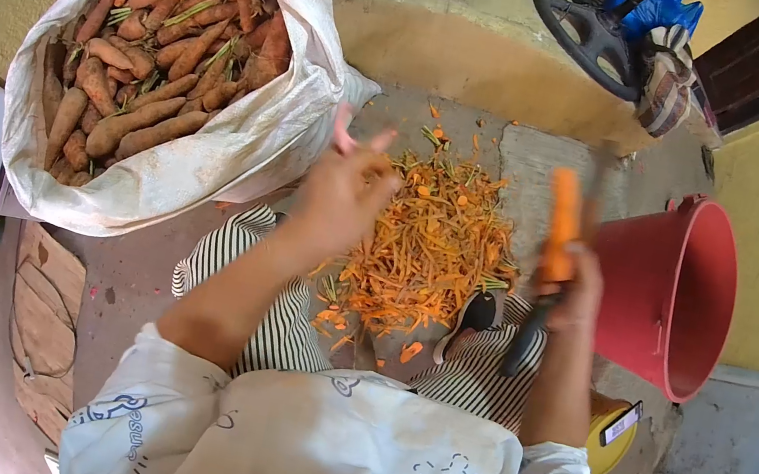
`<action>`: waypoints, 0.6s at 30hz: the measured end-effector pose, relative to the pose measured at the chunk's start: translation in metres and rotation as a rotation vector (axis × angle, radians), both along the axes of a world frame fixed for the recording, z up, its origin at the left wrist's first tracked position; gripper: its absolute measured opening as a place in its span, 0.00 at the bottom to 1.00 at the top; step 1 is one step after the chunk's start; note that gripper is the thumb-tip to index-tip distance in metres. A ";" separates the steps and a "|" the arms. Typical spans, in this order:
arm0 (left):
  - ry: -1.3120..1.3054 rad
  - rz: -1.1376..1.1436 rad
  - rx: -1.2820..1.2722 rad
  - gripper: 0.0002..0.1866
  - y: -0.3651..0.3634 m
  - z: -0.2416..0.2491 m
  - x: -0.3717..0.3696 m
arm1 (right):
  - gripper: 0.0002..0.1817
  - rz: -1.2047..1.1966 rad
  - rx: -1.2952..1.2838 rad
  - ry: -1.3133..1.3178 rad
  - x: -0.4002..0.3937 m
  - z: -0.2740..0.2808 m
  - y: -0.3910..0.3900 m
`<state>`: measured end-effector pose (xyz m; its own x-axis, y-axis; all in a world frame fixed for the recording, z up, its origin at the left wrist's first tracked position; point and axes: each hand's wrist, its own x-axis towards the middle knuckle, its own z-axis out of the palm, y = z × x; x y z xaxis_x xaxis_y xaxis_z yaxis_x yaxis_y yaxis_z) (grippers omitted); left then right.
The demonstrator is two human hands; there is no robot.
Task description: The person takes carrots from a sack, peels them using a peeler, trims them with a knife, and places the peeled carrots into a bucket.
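My right hand (pixel 578 290), smeared by motion, is closed around a peeled orange carrot (pixel 562 221) and a knife. The knife's dark handle (pixel 525 336) points down toward my lap, and its blurred blade (pixel 598 184) rises beside the carrot. To the left, my left hand (pixel 345 192) is raised with its fingers apart and nothing visible in it. Something pink (pixel 345 128) shows at one of its fingers; blur hides what it is. Below and between both hands, a heap of orange carrot peelings (pixel 434 247) covers the floor.
A white woven sack (pixel 291 135) full of unpeeled carrots (pixel 162 57) stands at left. At right are a red bucket (pixel 632 272), tilted toward me, and a phone (pixel 621 424) on a yellow container (pixel 601 447). A ledge (pixel 472 55) runs behind, bearing a steering wheel (pixel 588 35).
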<state>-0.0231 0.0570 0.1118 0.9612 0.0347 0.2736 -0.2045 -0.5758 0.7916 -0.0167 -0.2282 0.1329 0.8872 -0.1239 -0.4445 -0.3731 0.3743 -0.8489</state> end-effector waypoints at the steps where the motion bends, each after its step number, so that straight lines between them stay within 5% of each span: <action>1: -0.079 0.032 0.030 0.07 0.014 0.016 0.001 | 0.14 0.073 0.056 -0.157 0.006 0.020 -0.031; 3: -0.182 0.172 0.210 0.07 0.053 0.039 0.013 | 0.16 -0.048 0.143 -0.562 0.027 0.050 -0.094; 6: -0.120 0.422 0.492 0.11 0.107 0.070 0.044 | 0.28 -0.570 0.159 -0.360 0.041 0.068 -0.184; 8: 0.111 0.526 0.570 0.16 0.143 0.051 0.080 | 0.29 -0.796 -0.110 -0.293 0.023 0.072 -0.170; 10: 0.298 0.495 0.590 0.21 0.148 0.049 0.090 | 0.27 -0.539 -0.315 -0.284 0.000 0.038 -0.196; 13: 0.544 0.372 0.622 0.28 0.124 0.061 0.100 | 0.22 -0.176 -0.946 -0.047 -0.053 0.006 -0.150; 18: 0.433 0.568 0.627 0.27 0.128 0.019 0.125 | 0.25 0.214 -1.531 0.220 -0.112 -0.015 -0.075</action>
